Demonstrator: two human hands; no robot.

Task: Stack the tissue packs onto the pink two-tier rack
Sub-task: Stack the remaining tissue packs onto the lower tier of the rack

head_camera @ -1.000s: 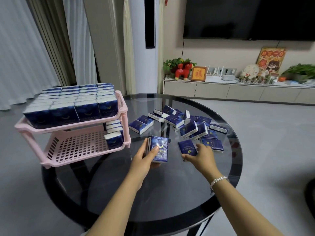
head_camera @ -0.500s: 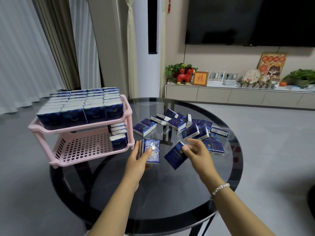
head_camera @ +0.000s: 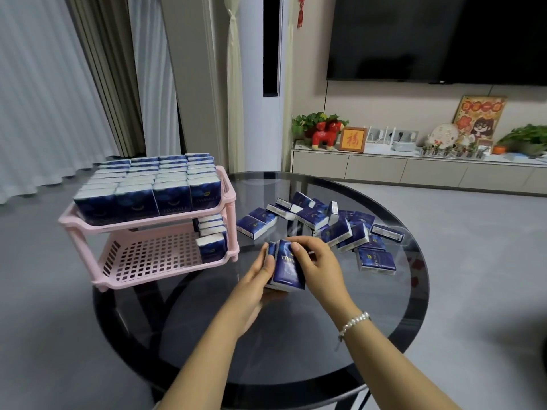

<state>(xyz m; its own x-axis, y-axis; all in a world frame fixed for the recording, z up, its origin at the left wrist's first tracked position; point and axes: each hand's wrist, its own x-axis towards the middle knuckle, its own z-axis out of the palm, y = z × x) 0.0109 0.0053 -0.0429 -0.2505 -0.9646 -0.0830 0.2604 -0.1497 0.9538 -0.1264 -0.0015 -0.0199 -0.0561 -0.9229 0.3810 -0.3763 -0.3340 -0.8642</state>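
Nearest to us, our 2 forearms reach over the round dark glass table [head_camera: 296,350], a pearl bracelet [head_camera: 353,322] on the right wrist. Our hands meet on a small bundle of blue tissue packs [head_camera: 286,266] standing on edge just above the glass. The left hand [head_camera: 256,281] cups the bundle from the left side, thumb lying along its front face. The right hand [head_camera: 315,261] curls its fingers over the top edge of the front pack and pinches it against the rest.

Just beyond, to the left, stands the pink two-tier rack [head_camera: 154,255]. Its lower tier holds a short row of upright packs [head_camera: 211,235] against the right wall; the remaining slotted floor shows bare. Its upper tier is filled with packs [head_camera: 148,184] in 4 columns.

To the right of the rack, loose tissue packs [head_camera: 334,226] lie scattered on the glass, some overlapping.

Farthest back, a low cabinet [head_camera: 414,170] sits under a wall-mounted television [head_camera: 438,37].
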